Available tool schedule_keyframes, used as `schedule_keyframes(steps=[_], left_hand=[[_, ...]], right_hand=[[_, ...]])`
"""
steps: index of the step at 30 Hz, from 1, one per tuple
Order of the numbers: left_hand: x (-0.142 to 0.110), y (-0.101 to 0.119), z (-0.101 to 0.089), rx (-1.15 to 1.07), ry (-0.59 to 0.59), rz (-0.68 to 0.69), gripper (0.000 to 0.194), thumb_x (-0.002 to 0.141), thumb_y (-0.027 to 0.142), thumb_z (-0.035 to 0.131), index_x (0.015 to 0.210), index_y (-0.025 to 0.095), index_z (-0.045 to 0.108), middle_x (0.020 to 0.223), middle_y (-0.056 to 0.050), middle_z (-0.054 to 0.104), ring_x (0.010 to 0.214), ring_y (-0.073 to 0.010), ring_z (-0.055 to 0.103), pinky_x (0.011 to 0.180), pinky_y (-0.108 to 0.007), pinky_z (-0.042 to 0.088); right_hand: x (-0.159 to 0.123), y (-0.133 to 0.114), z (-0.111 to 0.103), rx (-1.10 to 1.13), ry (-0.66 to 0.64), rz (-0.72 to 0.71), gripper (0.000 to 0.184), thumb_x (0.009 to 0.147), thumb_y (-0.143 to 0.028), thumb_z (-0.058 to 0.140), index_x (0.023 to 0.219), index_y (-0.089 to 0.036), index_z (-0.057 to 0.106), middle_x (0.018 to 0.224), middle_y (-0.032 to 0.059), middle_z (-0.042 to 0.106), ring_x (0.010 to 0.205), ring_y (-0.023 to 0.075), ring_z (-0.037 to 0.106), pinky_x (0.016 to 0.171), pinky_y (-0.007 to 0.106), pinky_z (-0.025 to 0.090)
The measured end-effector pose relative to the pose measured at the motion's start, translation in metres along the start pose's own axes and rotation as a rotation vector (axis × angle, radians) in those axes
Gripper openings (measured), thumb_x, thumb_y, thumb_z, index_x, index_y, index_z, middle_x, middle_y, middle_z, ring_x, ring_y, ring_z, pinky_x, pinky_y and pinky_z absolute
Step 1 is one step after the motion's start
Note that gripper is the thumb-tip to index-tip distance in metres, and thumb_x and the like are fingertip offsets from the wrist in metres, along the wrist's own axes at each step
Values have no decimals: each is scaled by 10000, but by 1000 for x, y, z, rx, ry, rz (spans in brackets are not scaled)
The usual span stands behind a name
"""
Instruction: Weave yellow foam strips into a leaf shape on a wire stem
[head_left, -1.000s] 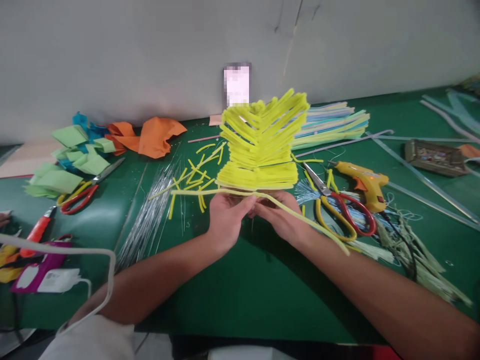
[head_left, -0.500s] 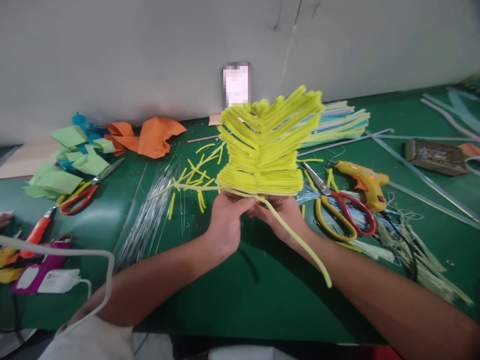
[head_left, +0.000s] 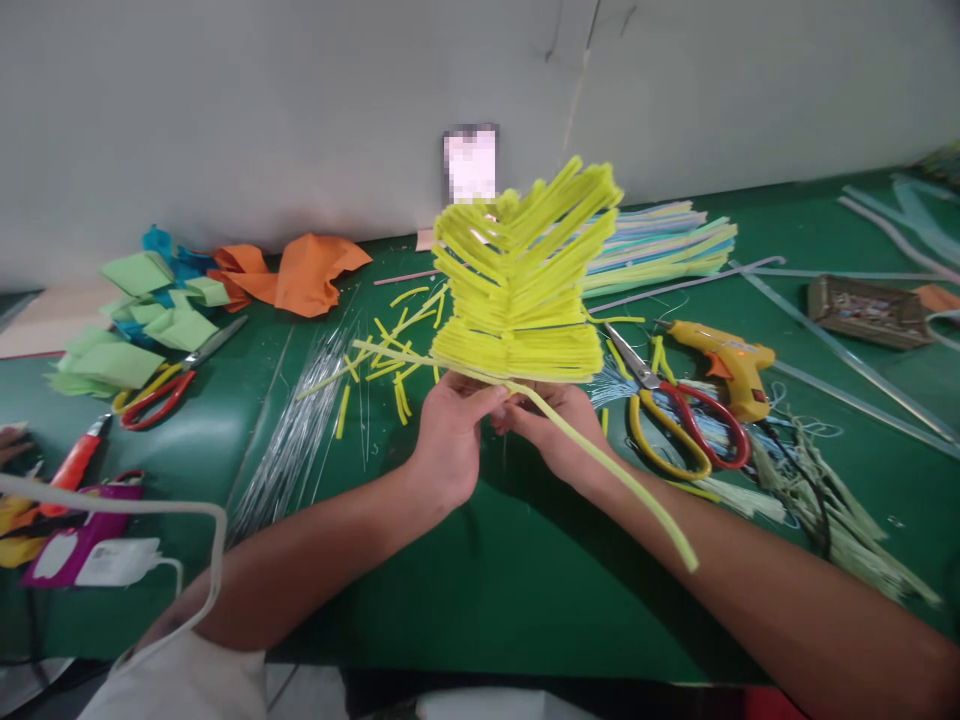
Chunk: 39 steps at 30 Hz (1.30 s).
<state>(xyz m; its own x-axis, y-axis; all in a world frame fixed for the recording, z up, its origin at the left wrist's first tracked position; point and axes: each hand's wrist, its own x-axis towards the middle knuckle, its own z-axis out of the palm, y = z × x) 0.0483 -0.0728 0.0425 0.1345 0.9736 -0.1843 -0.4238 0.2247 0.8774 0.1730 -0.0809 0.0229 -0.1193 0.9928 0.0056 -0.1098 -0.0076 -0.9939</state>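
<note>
Upright in front of me is a bright yellow leaf-like piece (head_left: pixel 517 290) made of many pipe cleaners, fanned out from a centre line. My left hand (head_left: pixel 454 425) grips its lower edge on the left, thumb pressed on the near side. My right hand (head_left: pixel 559 425) closes on the same edge from the right, its fingers partly hidden beneath the piece. One loose yellow pipe cleaner (head_left: pixel 622 475) crosses under the thumbs; its long end hangs down over my right forearm, and its other end sticks out to the left.
Red-and-yellow scissors (head_left: pixel 679 415) and a yellow glue gun (head_left: pixel 724 360) lie right. Cut yellow pieces (head_left: pixel 401 395) and thin wires (head_left: pixel 300 430) are left, with green paper (head_left: pixel 112 360), more scissors (head_left: pixel 172 385) and orange paper (head_left: pixel 311 275) beyond. Bundled pipe cleaners (head_left: pixel 667 245) lie behind.
The yellow piece has turned and shifted slightly left, its top right corner moving most. The loose pipe cleaner's hanging end has swung right. Both hands keep their hold.
</note>
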Motion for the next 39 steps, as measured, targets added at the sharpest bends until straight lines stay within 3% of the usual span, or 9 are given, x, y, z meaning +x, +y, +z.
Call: schedule_keyframes(steps=[5,10,18,25,32,39], left_hand=[[-1,-6,-1,78,-54,73,187,694,250,752,860,189,693,767,-15,693,598,-111,555,554,-253,428],[-1,-10,-3,49,-73,112,172,719,188,716,889,191,691,834,-20,709,715,-139,619,621,-254,462],[5,-11,-4,3,-58,28,154,664,158,679,814,186,701,801,-10,709,699,-145,606,631,-265,446],[5,-6,0,-54,-78,-43,87,656,175,686,742,185,689,766,-14,700,754,-161,624,723,-289,462],[3,-5,0,-119,-81,-104,75,673,184,722,740,170,691,685,1,635,600,-109,513,571,-252,396],[5,-6,-2,-107,-52,-118,140,671,239,760,758,153,691,717,-5,634,627,-100,514,589,-241,405]], right_hand=[[-4,-3,0,-137,31,21,320,701,-475,772,634,-183,659,626,16,639,613,147,560,560,262,444],[-5,3,0,-150,86,-33,321,708,-460,770,609,-180,650,615,16,632,629,152,559,588,265,448],[-5,10,0,-124,85,-71,256,709,-436,773,711,-189,707,699,26,688,664,168,601,661,301,497],[-4,8,0,-138,104,-41,235,714,-406,770,677,-183,704,665,19,676,640,155,591,634,284,482],[-2,7,1,-96,90,-24,236,716,-380,764,631,-181,670,620,4,645,616,142,575,612,270,462],[-3,-3,3,-137,129,-10,269,689,-400,773,586,-197,629,598,0,626,616,146,567,596,272,463]])
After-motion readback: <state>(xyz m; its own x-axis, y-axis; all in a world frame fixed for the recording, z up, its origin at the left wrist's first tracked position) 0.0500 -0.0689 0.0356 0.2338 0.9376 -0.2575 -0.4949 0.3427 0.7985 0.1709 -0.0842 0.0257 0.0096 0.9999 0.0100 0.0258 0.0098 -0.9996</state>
